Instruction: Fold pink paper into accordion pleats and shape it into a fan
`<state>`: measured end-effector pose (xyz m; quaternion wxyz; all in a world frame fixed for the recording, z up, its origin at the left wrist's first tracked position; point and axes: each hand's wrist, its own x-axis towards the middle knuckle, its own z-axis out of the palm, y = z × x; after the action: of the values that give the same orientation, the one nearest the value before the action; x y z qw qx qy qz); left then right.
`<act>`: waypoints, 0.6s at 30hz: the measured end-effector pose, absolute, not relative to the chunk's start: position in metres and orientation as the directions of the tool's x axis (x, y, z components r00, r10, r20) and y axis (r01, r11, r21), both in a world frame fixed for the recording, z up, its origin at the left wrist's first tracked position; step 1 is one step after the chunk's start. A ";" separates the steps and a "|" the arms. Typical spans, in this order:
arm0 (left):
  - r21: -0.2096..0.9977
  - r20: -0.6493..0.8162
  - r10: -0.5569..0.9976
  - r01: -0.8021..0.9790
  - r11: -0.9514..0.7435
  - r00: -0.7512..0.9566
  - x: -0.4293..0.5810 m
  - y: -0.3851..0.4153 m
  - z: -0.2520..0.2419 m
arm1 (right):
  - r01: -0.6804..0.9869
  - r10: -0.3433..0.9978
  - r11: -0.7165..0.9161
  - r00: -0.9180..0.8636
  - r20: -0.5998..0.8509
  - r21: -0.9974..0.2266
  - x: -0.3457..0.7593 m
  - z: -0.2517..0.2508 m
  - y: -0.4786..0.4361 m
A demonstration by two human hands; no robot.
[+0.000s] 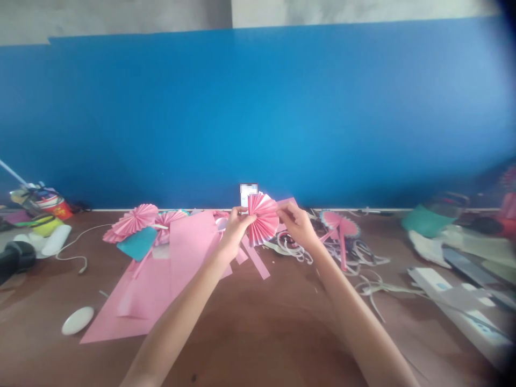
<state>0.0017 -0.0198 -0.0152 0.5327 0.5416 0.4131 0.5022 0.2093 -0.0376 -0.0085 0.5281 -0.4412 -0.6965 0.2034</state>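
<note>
A pleated pink paper fan [262,219], spread into a half-round with pale edges, is held up over the table in both hands. My left hand [237,228] pinches it at its left side near the middle, thumb on the folds. At its right edge the fingers of my right hand [296,219] are closed on the pleats. Behind the fan stands a phone [245,194] with a lit screen, partly covered. Pink paper strips [257,259] lie on the table just below the hands.
Large pink paper sheets [193,247], a teal piece [137,244] and a folded fan [135,220] lie left. On the right are another fan [342,223], tangled white cables [296,248] and a power strip [455,306]. A white oval object [78,321] sits front left. A blue wall [258,118] rises behind.
</note>
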 end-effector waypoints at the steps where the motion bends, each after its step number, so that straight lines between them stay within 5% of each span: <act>1: 0.991 0.099 0.983 -0.100 -0.084 0.155 0.002 -0.020 -0.014 | 0.397 0.830 0.528 -0.053 0.555 -0.751 0.209 -0.008 -0.038; 18: 0.958 0.152 0.966 -0.273 -0.091 0.209 0.002 -0.019 -0.009 | 0.227 0.860 0.508 -0.194 0.473 -0.831 0.217 -0.012 -0.032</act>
<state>0.0017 -0.0192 -0.0086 0.5835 0.5137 0.3374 0.5308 0.2166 -0.0316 -0.0121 0.5050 -0.3846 -0.7063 0.3132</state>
